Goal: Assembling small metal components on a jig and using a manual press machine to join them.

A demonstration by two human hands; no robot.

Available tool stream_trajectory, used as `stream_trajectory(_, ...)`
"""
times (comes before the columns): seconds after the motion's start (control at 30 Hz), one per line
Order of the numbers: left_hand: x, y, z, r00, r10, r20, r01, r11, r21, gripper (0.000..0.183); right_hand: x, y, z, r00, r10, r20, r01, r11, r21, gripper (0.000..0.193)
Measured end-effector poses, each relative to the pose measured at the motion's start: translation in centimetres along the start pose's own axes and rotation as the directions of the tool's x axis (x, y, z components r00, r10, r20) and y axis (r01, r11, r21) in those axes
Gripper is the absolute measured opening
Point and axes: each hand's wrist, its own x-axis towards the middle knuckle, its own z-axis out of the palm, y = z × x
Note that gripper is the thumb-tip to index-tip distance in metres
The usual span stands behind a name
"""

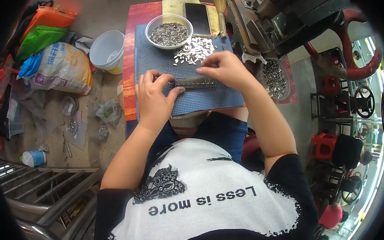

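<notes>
A narrow metal bar [195, 83] with a row of small notches or parts along it lies crosswise on the blue ribbed mat [155, 61]. My left hand [153, 94] grips its left end between thumb and forefinger. Over the right end hovers my right hand [225, 69], thumb and forefinger pinched together; anything between them is too small to make out. Just beyond the bar, small white pieces [195, 51] are spread in a loose heap. Behind them stands a clear round bowl [170, 46] full of small dark and silvery metal pins.
At the mat's far edge lie a phone [197, 19] and a straw brush [221, 15]. A dark metal machine [256, 27] and a tub of metal parts [274, 80] stand to the right. Left are a white bucket [107, 50], sacks [61, 68] and a metal rack [50, 203].
</notes>
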Motion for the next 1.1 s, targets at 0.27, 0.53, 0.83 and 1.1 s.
stream_trajectory(0.27, 0.2, -0.6, 0.4, 1.000, -0.012, 0.027, 0.012, 1.000, -0.010, 0.029, -1.5, 1.5, 0.0, 0.997, -0.060, -0.039, 0.055, 0.992, -0.113, 0.022)
stream_trajectory(0.53, 0.1, -0.1, 0.0, 0.999, -0.005, 0.036, 0.004, 1.000, 0.026, 0.032, -0.8, 2.0, -0.5, 0.976, -0.128, -0.174, 0.107, 0.986, -0.125, 0.021)
stream_trajectory(0.83, 6.8, -5.9, -2.0, 0.992, -0.100, -0.072, 0.090, 0.988, -0.127, 0.011, 6.7, -3.9, 1.3, 0.798, -0.306, -0.519, 0.355, 0.935, -0.005, 0.031)
stream_trajectory(1.1, 10.9, -8.2, -2.8, 0.945, -0.044, 0.324, 0.012, 0.995, 0.100, 0.017, 0.7, 1.4, -1.0, 0.835, -0.249, -0.491, 0.250, 0.966, -0.065, 0.021)
